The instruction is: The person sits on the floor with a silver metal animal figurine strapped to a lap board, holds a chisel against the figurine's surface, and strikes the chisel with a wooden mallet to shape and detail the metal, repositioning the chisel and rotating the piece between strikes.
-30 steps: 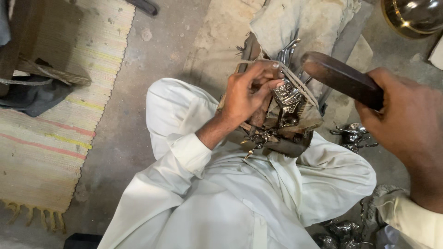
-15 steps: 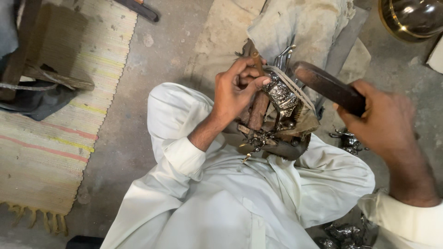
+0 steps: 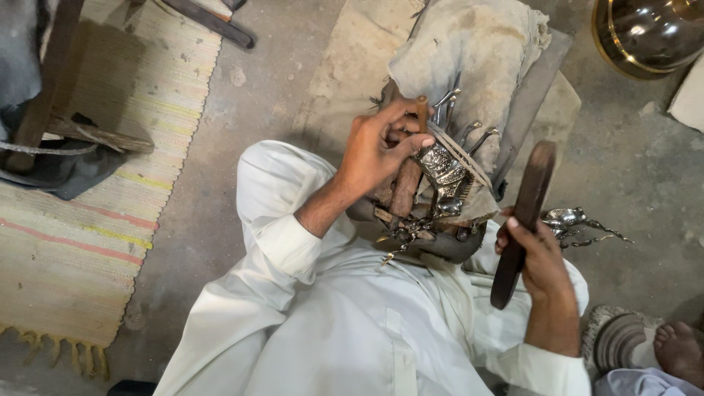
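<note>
Left fingers (image 3: 396, 143) pinch wooden punch (image 3: 408, 183) on silver piece (image 3: 444, 167); right hand (image 3: 539, 253) grips raised mallet (image 3: 522, 220)

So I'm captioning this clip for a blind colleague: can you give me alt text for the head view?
Seen from above, a person in white clothes sits on the floor, left hand pressing a wooden-handled tool against an ornate silver metal piece, right hand gripping a flat dark wooden bat beside it. A striped rug lies alongside.
</note>
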